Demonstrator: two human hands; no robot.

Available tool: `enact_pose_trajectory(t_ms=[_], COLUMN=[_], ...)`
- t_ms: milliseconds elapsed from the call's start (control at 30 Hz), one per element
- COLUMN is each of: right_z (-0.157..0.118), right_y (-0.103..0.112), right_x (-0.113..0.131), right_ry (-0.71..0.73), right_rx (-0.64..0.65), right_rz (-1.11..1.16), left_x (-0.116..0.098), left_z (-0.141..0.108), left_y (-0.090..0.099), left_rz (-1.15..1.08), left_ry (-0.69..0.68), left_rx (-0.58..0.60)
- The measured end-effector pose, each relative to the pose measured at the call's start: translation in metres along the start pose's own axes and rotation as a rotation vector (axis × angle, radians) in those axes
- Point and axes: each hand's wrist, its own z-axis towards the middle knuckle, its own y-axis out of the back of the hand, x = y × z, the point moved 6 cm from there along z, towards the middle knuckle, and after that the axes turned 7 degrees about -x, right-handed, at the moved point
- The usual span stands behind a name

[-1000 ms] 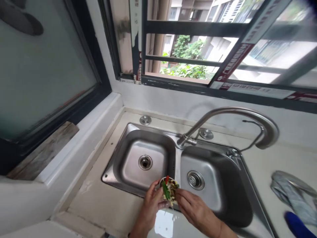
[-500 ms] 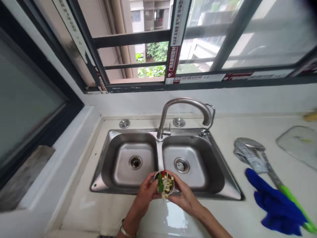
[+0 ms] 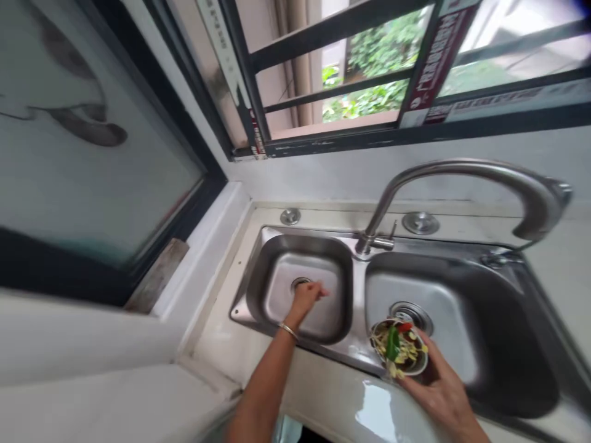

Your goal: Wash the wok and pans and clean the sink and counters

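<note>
My right hand [image 3: 443, 383] grips a small round cup with a pale metallic rim [image 3: 419, 367] by its right side, over the front edge of the right basin. Inside it lie bean sprouts [image 3: 406, 352], a green pepper piece [image 3: 393, 343] and a red one [image 3: 405, 327]. Some sprouts hang over the rim. My left hand [image 3: 308, 296] is off the cup, above the left basin [image 3: 281, 295], near its drain [image 3: 301, 282]. Its fingers point right and look bunched, but blur hides whether they hold anything.
A curved steel faucet [image 3: 443, 166] rises behind the divider and arches over the right basin [image 3: 443, 295]. Two round metal caps [image 3: 290, 216] sit on the counter behind the sink. A barred window stands behind, with a low wall [image 3: 207, 246] to the left.
My left hand has let go of the cup and moved left over the left basin. The cup, now in my right hand alone, is over the right basin's front edge. My view has turned left.
</note>
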Motion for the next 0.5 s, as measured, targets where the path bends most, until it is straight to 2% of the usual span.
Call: enact_pose_trajectory(t_ms=[100,200,333,500], right_z=[0.000,0.000,-0.006,-0.016], right_y=[0.004,0.013,0.028,0.021], right_x=[-0.002,-0.010,-0.026,-0.037], right_ry=[0.016,0.045,0.035,-0.030], right_rx=[0.000,-0.011,-0.091,-0.063], right_rz=[-0.003,-0.018,-0.016,0.006], left_x=[0.038,0.074,0.110,0.141], left_z=[0.057,0.102,0.139,0.155], left_y=[0.021,0.030,0.015,-0.008], left_rz=[0.220,0.386,0.524,0.615], left_ry=[0.010,-0.050,-0.154,-0.193], left_rx=[-0.087,-0.066,0.012,0.028])
